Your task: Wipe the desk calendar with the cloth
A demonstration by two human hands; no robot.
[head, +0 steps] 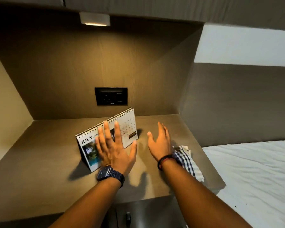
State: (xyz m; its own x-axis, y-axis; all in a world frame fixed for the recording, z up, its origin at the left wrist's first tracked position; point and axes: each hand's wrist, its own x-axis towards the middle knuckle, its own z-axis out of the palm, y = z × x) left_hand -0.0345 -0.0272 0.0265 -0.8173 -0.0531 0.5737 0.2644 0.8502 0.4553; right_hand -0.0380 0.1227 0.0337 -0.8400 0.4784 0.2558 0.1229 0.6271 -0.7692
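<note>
Left hand (pixel 115 148): I see it flat, fingers spread, empty, over the calendar (pixel 105 139) at frame centre.
Right hand (pixel 160 143): open, edge-on, holding nothing.
Cloth (pixel 186 160): lower right, beside my right wrist.

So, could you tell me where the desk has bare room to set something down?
Bare desk lies left of the calendar up to the side wall, and behind it below the socket. The right is crowded: both hands, left and right, with the cloth at the right edge.
</note>
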